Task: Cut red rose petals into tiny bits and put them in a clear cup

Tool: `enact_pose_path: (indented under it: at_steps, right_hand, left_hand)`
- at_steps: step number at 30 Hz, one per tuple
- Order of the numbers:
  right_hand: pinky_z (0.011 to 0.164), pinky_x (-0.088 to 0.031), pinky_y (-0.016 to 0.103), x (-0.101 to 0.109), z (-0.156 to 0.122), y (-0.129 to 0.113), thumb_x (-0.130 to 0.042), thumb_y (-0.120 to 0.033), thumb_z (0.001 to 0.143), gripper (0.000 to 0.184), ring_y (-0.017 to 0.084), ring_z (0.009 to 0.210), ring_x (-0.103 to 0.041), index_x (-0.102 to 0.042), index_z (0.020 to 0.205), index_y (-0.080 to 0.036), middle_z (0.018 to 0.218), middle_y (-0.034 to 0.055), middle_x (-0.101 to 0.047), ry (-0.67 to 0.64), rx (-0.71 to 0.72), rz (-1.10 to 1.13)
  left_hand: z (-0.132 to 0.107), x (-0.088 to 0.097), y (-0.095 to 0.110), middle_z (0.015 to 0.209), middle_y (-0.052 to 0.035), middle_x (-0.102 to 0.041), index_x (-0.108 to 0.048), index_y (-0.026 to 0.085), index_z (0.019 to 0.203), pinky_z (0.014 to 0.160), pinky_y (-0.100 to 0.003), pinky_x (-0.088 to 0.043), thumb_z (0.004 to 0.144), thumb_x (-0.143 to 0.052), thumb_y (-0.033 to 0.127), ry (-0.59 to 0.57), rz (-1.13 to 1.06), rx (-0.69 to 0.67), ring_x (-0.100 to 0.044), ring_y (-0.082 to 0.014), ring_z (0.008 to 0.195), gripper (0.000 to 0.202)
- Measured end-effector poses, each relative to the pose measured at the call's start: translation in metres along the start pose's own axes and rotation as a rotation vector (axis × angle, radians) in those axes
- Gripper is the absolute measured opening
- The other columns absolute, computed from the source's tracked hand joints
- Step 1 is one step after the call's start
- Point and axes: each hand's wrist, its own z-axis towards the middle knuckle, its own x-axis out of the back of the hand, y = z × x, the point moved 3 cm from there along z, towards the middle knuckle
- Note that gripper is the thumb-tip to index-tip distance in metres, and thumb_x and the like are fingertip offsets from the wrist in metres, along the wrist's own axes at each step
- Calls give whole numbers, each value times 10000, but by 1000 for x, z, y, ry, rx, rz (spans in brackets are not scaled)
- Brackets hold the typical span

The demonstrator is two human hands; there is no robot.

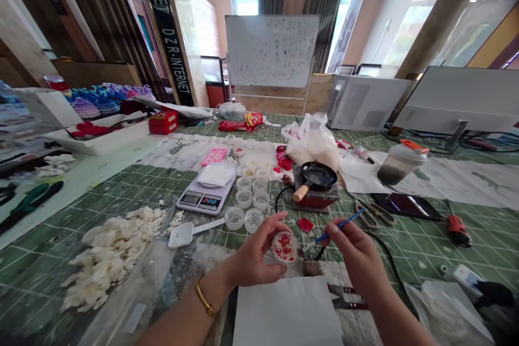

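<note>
My left hand [259, 255] is wrapped around a small clear round container [285, 247], tilted toward me, with red bits on pale material inside. Between the fingertips of my right hand [353, 246] is a thin blue-handled brush [339, 225]; its tip points at the container's right edge, and I cannot tell whether it touches. A red petal [305, 225] lies just beyond the container. Under my hands is a white sheet of paper [287, 313]. Several clear round containers [244, 199] stand together past my left hand.
A kitchen scale [207, 197] and a white scoop [180, 235] are on the left, near a heap of white flakes [115, 254]. A small black pan [318, 175] sits on a hot plate [316, 201]. Scissors [375, 216] and a cup with an orange lid [402, 162] are rightward.
</note>
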Motion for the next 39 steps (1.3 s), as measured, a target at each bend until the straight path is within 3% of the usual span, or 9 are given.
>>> enact_pose_path:
  at_steps: [4,9,14,20,24,30,35,39]
  right_hand:
    - [641,-491,268,3,0,-1,-655,-475,780,291,147,638,-624,-586,838,-198,697,-2,-638,67,40,27]
    - [623,-510,298,-2,-5,-4,-676,-478,755,314,170,613,-636,-619,802,-173,677,29,-655,-57,34,15]
    - [661,-504,308,8,3,-4,-612,-533,785,348,182,655,-652,-561,846,-194,668,17,-649,108,50,-76]
    - [687,-450,334,12,3,-8,-598,-511,781,307,232,738,-657,-604,880,-221,727,37,-699,162,55,-276]
    - [663,-431,332,14,2,-13,-535,-498,802,291,248,757,-631,-640,886,-239,766,45,-713,140,126,-558]
    - [565,-421,299,14,1,-12,-463,-506,843,338,213,633,-608,-651,896,-231,737,40,-702,118,224,-761]
    - [562,-432,293,9,-4,-13,-461,-506,853,350,220,671,-632,-662,893,-222,722,39,-699,63,285,-783]
    - [628,-462,301,6,-6,-12,-435,-477,890,330,221,719,-652,-651,898,-227,724,28,-695,64,344,-786]
  left_hand:
    - [3,0,0,1222,-98,-468,-231,258,1415,918,-328,-468,674,-652,62,57,-43,5,-558,-180,1045,874]
    - [7,-2,1,1200,-88,-471,-238,252,1404,926,-324,-454,702,-666,100,118,-40,20,-566,-162,1001,836]
    - [9,-1,4,1187,-73,-460,-230,272,1403,905,-321,-455,696,-687,134,120,-42,17,-564,-164,998,853]
    - [15,2,22,1149,-64,-460,-246,273,1398,873,-309,-477,696,-655,129,194,122,106,-578,-146,903,825]
    - [19,9,34,1136,-62,-471,-263,277,1393,856,-302,-487,697,-629,126,272,334,128,-582,-145,874,801]
    - [30,48,45,1100,-50,-486,-310,271,1367,772,-284,-497,679,-667,189,450,456,266,-587,-138,809,780]
    - [49,98,50,996,-39,-521,-374,216,1317,716,-280,-505,658,-685,181,587,382,431,-585,-122,758,731]
    - [82,144,46,1003,-44,-556,-374,207,1313,714,-275,-512,674,-678,121,623,445,433,-600,-120,776,713]
